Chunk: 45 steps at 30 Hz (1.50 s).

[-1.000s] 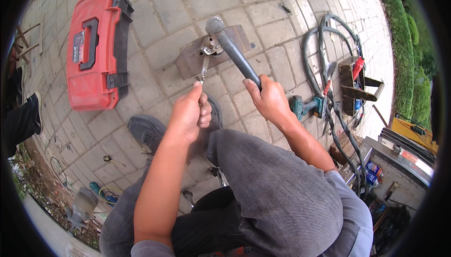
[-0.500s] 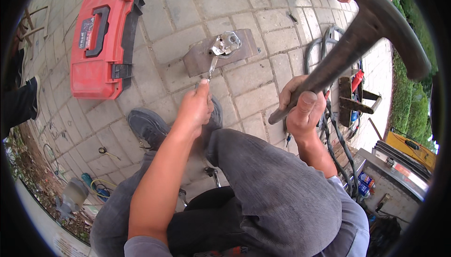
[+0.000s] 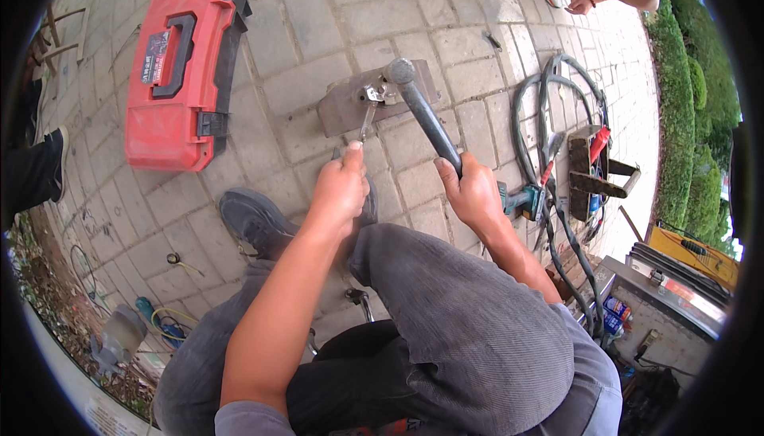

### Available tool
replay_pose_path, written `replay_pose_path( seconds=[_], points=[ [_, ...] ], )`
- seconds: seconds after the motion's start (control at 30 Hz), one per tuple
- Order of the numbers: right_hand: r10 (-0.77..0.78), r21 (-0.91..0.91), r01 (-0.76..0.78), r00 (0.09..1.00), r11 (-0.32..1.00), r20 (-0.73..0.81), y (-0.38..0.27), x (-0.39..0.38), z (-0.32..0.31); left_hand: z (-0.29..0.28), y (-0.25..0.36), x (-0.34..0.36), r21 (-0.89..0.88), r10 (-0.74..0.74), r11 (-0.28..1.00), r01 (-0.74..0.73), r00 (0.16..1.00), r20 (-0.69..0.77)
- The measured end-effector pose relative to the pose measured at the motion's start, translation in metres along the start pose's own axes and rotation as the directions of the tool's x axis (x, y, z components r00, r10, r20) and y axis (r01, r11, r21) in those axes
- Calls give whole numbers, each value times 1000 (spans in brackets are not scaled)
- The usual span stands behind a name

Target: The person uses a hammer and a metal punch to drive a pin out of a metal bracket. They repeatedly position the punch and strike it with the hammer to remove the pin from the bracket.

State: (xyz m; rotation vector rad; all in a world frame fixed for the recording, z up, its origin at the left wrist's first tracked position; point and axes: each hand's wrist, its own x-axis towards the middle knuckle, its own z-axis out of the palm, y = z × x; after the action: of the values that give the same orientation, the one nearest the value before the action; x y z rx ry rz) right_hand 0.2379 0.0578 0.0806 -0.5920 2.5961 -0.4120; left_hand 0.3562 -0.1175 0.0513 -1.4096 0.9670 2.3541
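My right hand (image 3: 475, 189) is wrapped round the dark handle of a hammer (image 3: 430, 121). Its rounded head is down over a small shiny metal piece (image 3: 372, 94), partly covering it; whether they touch I cannot tell. That piece lies on a brownish flat metal plate (image 3: 342, 111) on the paving. My left hand (image 3: 341, 187) is closed on the near end of a slim metal rod (image 3: 367, 125), whose far end meets the shiny piece. The rod's exact kind is unclear.
A red toolbox (image 3: 177, 133) lies to the left. At right are thick looped hoses (image 3: 519, 117), a teal power tool (image 3: 525, 199) and a wooden tool carrier (image 3: 582, 157). Another person's hand (image 3: 579, 4) shows at the far right, a dark shoe (image 3: 57, 161) at the left.
The hammer has swung down from its raised place at the upper right to the metal piece on the plate. My right hand has moved left with it; my left hand stays nearly in place.
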Motion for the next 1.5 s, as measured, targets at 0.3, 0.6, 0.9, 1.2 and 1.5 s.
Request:
replay_pose_path(
  seconds=[0.3, 0.6, 0.9, 1.2, 1.5],
  points=[
    [21, 128, -24, 999, 991, 24, -11, -3, -7, 1, 0, 1, -18, -35, 999, 35, 999, -20],
    [32, 70, -35, 999, 997, 41, -4, -2, -6, 1, 0, -1, -49, -40, 998, 41, 999, 11],
    [242, 214, -191, 939, 958, -245, 65, -19, 23, -7, -6, 4, -101, -13, 995, 23, 995, 97],
    [-60, 822, 12, 998, 569, 27, 2, 7, -13, -17, -36, 19, 481, 695, 565, -670, 701, 160],
    [-373, 995, 29, 928, 96, 9, -49, 27, -23, -6, -23, 7, 654, 839, 32, -755, 376, 394]
  ],
)
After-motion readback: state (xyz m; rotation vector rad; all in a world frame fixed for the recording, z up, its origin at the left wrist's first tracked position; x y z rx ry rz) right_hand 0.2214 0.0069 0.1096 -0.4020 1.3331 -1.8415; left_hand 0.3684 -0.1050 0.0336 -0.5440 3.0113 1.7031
